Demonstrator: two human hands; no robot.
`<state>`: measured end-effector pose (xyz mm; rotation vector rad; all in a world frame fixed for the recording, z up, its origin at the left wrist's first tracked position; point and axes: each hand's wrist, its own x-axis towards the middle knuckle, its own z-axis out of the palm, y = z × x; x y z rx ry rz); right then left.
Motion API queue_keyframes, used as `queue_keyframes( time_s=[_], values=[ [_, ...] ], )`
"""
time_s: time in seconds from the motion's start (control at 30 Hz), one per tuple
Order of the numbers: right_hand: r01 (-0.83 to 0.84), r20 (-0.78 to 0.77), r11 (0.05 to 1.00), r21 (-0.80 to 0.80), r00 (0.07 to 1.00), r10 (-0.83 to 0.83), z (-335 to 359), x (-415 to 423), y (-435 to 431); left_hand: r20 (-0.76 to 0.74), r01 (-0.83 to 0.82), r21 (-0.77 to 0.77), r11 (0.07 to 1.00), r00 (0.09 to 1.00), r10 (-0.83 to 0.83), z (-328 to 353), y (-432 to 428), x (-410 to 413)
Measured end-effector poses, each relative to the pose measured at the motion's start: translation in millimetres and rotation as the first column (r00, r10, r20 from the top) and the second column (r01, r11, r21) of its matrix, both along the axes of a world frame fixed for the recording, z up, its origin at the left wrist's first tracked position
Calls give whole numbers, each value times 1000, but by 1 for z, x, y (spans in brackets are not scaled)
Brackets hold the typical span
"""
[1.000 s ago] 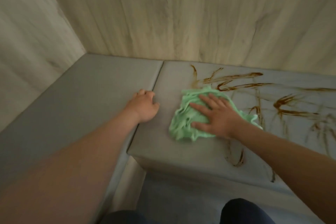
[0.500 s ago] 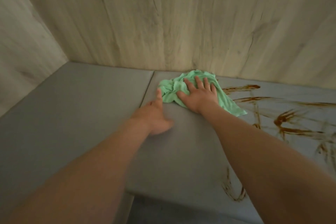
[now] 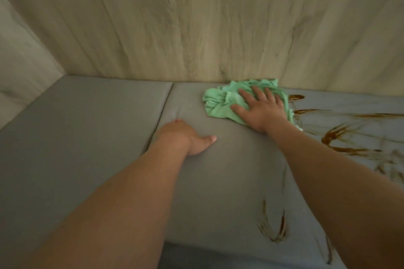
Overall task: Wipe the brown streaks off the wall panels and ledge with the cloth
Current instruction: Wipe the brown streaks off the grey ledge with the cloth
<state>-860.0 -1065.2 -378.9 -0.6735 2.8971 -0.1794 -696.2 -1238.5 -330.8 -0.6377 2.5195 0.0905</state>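
Head view: a crumpled mint-green cloth (image 3: 220, 102) lies bunched at the back of the grey padded ledge (image 3: 87, 126), against the pale wood-grain wall panels (image 3: 196, 28). The right hand (image 3: 260, 109) presses it, fingers spread flat. The left hand (image 3: 185, 137) rests on the ledge, holding nothing. Brown streaks (image 3: 341, 137) smear the ledge just right of the cloth.

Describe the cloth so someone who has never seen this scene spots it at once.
Start at the wood-grain wall panel behind, then drop to the grey ledge at its foot. Against that junction lies a crumpled cloth under the right hand: the only mint-green thing, just left of the brown streaks.
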Motion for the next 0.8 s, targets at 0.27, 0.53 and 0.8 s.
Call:
queue_keyframes(
  time_s=[0.27, 0.53, 0.8],
  values=[
    [516, 69, 856, 31, 854, -516, 7, -11, 63, -39, -102, -80, 992, 994, 99, -36, -6, -9],
    [-193, 2, 981, 0, 981, 193, -2, 64, 31, -96, -246, -34, 969, 966, 242, -38, 6, -19],
    [208, 34, 977, 53, 977, -210, 2, 49, 147, -147, -344, 13, 939, 928, 342, -39, 21, -10]
  ],
)
